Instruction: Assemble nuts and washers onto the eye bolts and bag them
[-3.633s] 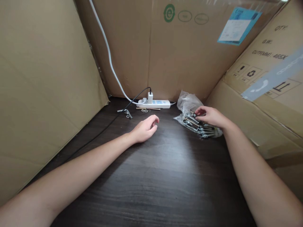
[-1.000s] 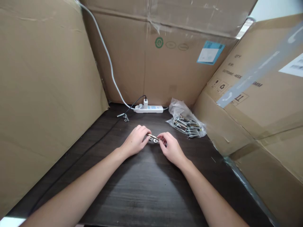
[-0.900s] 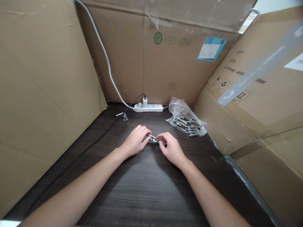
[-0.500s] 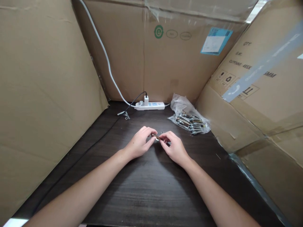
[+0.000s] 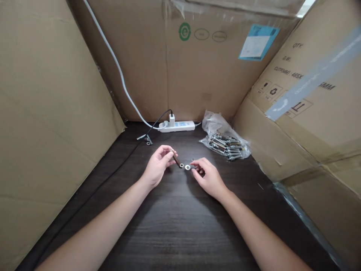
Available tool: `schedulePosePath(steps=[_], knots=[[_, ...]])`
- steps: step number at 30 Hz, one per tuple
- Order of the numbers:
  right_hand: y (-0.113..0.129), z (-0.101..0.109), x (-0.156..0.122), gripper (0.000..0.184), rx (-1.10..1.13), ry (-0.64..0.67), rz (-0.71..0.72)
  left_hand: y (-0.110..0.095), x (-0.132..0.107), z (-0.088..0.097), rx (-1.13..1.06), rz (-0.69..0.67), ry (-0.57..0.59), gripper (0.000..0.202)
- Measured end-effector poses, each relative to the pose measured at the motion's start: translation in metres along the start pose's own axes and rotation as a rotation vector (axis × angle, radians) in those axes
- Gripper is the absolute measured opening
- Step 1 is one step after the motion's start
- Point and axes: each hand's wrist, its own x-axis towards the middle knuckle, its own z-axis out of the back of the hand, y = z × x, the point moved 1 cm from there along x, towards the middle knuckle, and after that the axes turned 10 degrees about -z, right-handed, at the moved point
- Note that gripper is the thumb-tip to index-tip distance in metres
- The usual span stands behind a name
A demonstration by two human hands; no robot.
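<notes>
My left hand (image 5: 160, 162) pinches a slim brownish metal bolt (image 5: 176, 159), which slants down to the right. By its lower end is a small nut (image 5: 182, 165); whether the two touch I cannot tell. Just right of that lies a flat silver washer (image 5: 187, 167). My right hand (image 5: 207, 174) is curled beside the washer, thumb and fingertips closed around a small dark grey piece that is mostly hidden. A thin ring (image 5: 193, 160) rests on the table behind the right fingertips.
A clear plastic bag (image 5: 218, 126) with several metal anchor bolts (image 5: 225, 146) sits at back right. Behind stands a white power strip (image 5: 180, 126) with a black cable (image 5: 121, 163) running left. Loose metal parts (image 5: 148, 140) lie near it. Cardboard walls (image 5: 135, 56) enclose the dark table (image 5: 175, 233).
My hands have come apart. The left one moved left with the bolt and tilted it steeper, baring the nut and washer; the right one stayed nearly in place.
</notes>
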Motion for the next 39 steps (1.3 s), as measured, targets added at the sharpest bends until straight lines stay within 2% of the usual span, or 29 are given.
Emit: schedulePosePath(steps=[4, 6, 11, 15, 24, 26, 29, 34, 36, 39], knots=[[-0.004, -0.002, 0.000, 0.023, -0.156, 0.045, 0.030, -0.001, 0.003, 0.006, -0.276, 0.185, 0.014, 0.018], [-0.003, -0.003, 0.000, 0.026, -0.244, 0.059, 0.041, 0.000, 0.003, 0.007, -0.334, 0.222, 0.041, 0.017], [0.002, -0.002, 0.000, 0.018, -0.314, 0.088, 0.021, 0.003, 0.004, 0.007, -0.337, 0.232, 0.074, 0.018], [0.005, 0.000, -0.001, 0.010, -0.328, 0.098, -0.002, 0.004, 0.003, 0.005, -0.338, 0.282, 0.143, 0.016], [0.005, 0.000, -0.002, 0.006, -0.209, 0.107, -0.022, 0.003, -0.005, -0.001, -0.324, 0.408, 0.331, 0.015], [0.009, 0.001, -0.004, 0.004, -0.116, 0.073, 0.026, 0.003, -0.008, -0.004, -0.306, 0.433, 0.351, 0.017], [0.020, 0.007, -0.007, 0.004, 0.017, -0.082, 0.138, 0.002, -0.013, -0.010, -0.274, 0.441, 0.395, 0.019], [0.032, 0.015, -0.012, 0.007, 0.090, -0.277, 0.272, 0.000, -0.022, -0.021, -0.214, 0.488, 0.496, 0.022], [0.033, 0.016, -0.014, 0.008, 0.094, -0.288, 0.291, 0.001, -0.024, -0.023, -0.192, 0.491, 0.527, 0.022], [0.034, 0.014, -0.014, 0.011, 0.097, -0.229, 0.319, 0.002, -0.025, -0.024, -0.198, 0.479, 0.521, 0.021]])
